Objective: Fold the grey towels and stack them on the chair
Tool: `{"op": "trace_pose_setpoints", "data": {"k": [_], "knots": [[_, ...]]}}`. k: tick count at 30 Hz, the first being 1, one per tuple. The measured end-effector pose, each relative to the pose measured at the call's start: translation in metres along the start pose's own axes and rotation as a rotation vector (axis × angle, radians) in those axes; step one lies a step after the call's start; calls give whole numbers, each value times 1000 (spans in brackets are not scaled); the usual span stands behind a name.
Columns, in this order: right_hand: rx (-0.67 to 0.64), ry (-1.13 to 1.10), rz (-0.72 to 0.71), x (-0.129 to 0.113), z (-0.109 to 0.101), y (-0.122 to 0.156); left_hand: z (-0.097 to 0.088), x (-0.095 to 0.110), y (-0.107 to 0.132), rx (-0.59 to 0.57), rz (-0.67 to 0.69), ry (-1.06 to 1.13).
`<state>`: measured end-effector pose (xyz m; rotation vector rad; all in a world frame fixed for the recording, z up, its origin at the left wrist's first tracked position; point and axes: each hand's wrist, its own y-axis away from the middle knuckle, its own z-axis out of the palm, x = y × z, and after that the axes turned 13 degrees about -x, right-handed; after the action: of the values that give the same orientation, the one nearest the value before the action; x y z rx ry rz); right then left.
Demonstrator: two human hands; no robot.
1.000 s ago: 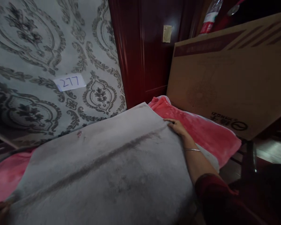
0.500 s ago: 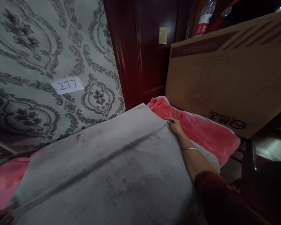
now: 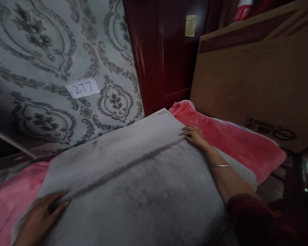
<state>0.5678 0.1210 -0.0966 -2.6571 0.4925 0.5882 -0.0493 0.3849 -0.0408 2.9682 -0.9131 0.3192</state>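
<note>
Pink cloth: left of the left hand, showing past the sheet's edge. A drag leftward by that hand would probably have rucked it.

Left hand: on the sheet, at the near end of the dark band. Thumb and fingers curved, a narrow gap between them; whether they had pinched any fabric could not be told. Likely fault: a hard pull here, with the far end lightly kept, would have skewed the sheet.

Card, marked 277: on the wall, beyond and above the left hand. No hazard apparent.

Sheet, grey: beneath and between both hands, wide, soiled in patches. Likely to wrinkle if the two hands pulled unevenly.

Band, dark: ran across the sheet from hand to hand. Would have gone crooked if either end shifted alone.

Right hand: fingers extended over the band's far end, near the sheet's right edge; a pinch could not be confirmed. Resting fingertips alone might have slipped.

Red blanket: right of the right hand, past the sheet's edge. Its plush-looking surface could have caught the sheet.

Box: beyond the right hand, behind the red blanket. A wide sweep might have knocked it.
</note>
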Motion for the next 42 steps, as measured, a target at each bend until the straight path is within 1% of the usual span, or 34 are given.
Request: {"op": "trace_pose_setpoints", "data": {"k": [3,5,9,11,14,16,20,24,28,32,34,37,40,42], "knots": [[27,-56,-40,6,1,-1,-6,11,7,-5,1,114],[40,-106,-75,9,0,-1,-12,16,13,11,-10,142],[100,-121,-77,8,-5,2,-17,17,22,84,-10,170],[108,-120,-56,7,-5,3,-16,13,22,82,-13,171],[66,-137,-7,9,-1,3,-10,3,20,-22,-34,171],[48,-130,10,13,2,3,-7,-6,19,-68,-54,151],[-7,-138,-12,25,8,3,-9,-22,26,-61,-112,87],[-14,-136,-33,28,9,6,-12,-24,33,-40,-156,83],[1,-87,-147,17,6,8,-10,-19,34,-26,-78,117],[-69,-41,-261,1,2,7,-9,-20,36,-56,24,113],[-106,-21,-283,-5,2,5,-9,-19,36,-34,51,106],[-139,0,-289,-10,6,3,-7,-11,35,22,80,99],[-138,5,-297,-13,12,1,-3,0,32,10,110,93],[-114,0,-306,-13,16,1,-1,4,31,-2,104,101]]}}
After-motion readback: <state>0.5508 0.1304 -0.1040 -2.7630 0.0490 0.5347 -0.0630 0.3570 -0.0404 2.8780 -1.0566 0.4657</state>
